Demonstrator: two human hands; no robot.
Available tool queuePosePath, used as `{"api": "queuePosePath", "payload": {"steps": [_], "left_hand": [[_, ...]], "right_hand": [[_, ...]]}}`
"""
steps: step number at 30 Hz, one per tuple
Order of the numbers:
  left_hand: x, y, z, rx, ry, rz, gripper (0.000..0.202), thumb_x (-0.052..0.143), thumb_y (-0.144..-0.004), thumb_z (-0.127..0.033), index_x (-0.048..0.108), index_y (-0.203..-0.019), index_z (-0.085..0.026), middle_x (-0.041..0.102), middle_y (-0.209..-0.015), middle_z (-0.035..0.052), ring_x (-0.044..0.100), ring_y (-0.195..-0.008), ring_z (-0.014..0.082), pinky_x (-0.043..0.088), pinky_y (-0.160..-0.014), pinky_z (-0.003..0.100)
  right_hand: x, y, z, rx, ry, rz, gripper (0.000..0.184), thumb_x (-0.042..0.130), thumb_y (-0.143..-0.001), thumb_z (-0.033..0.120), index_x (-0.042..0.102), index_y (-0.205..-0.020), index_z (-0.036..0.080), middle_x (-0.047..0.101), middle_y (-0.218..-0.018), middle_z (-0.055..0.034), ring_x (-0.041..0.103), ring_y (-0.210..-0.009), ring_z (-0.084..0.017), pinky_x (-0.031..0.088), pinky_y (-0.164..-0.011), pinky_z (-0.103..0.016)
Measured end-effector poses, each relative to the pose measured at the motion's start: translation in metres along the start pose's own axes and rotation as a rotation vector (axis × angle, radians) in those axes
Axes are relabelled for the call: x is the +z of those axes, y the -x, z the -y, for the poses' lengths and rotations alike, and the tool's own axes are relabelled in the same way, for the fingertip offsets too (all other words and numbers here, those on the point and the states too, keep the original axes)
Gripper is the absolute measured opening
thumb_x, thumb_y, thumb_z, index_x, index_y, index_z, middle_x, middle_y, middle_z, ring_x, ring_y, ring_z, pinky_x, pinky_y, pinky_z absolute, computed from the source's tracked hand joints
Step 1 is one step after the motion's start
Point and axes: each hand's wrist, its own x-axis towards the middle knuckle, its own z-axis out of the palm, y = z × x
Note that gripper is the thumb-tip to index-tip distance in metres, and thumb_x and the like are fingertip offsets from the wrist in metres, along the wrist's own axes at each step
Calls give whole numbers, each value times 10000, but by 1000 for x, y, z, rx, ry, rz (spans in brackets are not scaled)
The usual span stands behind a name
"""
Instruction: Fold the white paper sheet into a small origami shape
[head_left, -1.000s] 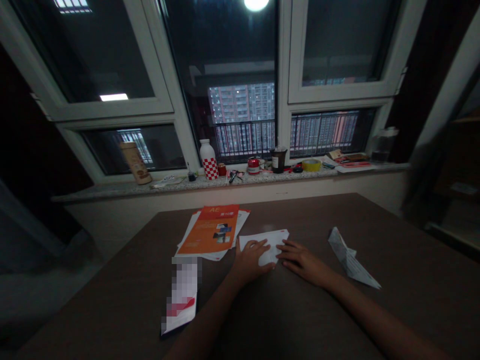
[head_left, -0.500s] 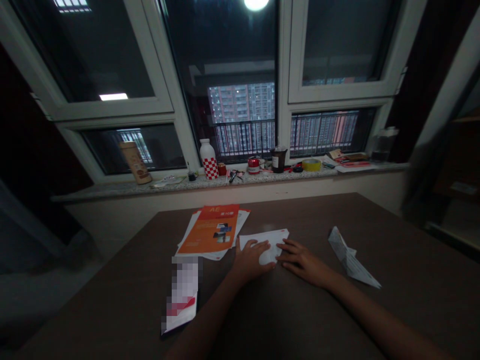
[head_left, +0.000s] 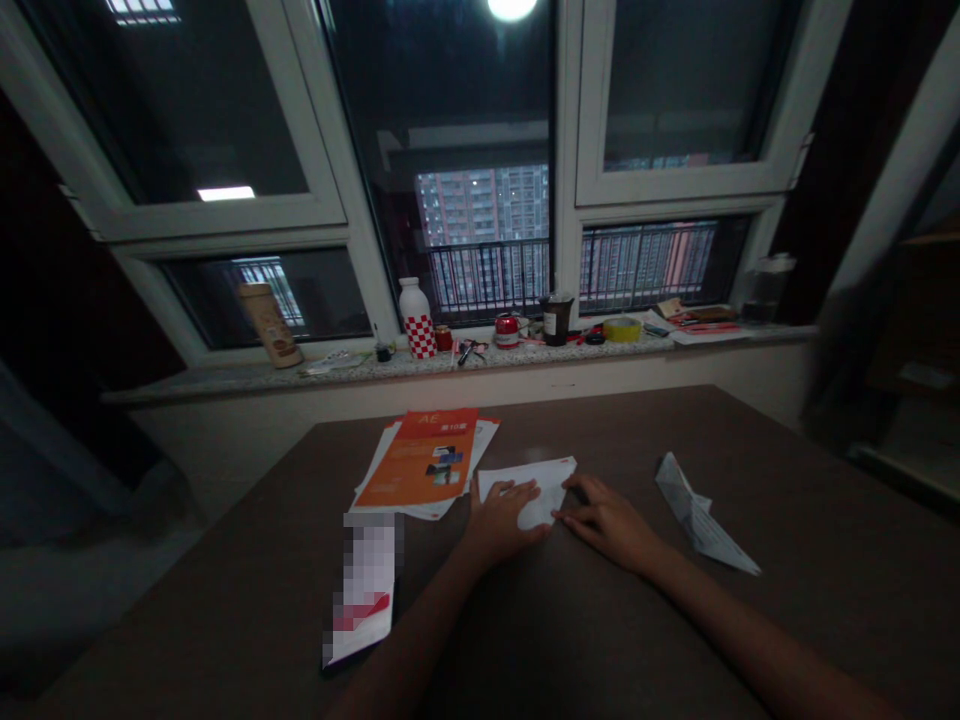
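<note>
A white sheet of paper (head_left: 541,507), apparently folded, lies on the brown table in front of me. My left hand (head_left: 504,520) rests on its left part, fingers spread and flat, holding nothing. At the right edge is my right hand (head_left: 606,520), its fingers bent and apart, with fingertips touching the paper's edge and right corner. Part of the sheet is hidden under my left hand. To the right of my right hand lies a folded paper boat-like shape (head_left: 703,520) with printed lines.
Left of the sheet is a stack of papers topped by an orange booklet (head_left: 416,465). Nearer me lies a phone-like flat object (head_left: 367,600), partly pixelated. On the windowsill stand a checkered bottle (head_left: 418,325), a dark cup (head_left: 556,322) and yellow tape (head_left: 622,330).
My right hand has slid slightly right, and its fingers have drawn in from over the paper to its edge. My left hand stays in place.
</note>
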Motion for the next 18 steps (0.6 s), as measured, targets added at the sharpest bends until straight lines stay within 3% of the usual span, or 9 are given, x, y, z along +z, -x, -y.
{"api": "queuePosePath", "payload": {"steps": [9, 18], "left_hand": [[-2, 0, -2, -12, -1, 24, 621, 481, -842, -688, 462, -1381, -381, 449, -1478, -34, 381, -1349, 324, -122, -1122, 648], [-3, 0, -2, -13, -20, 38, 628, 525, -834, -654, 451, -1393, -376, 439, -1485, -28, 378, -1347, 341, -79, -1120, 675]], "right_hand": [[4, -1, -1, 55, 54, -58, 293, 472, -955, 425, 737, -1050, 344, 526, -1275, -62, 488, -1182, -253, 423, -1005, -422], [8, -2, -11, 206, 172, -82, 354, 417, -965, 442, 721, -1106, 331, 540, -1194, -110, 493, -1145, -295, 446, -951, -458]]}}
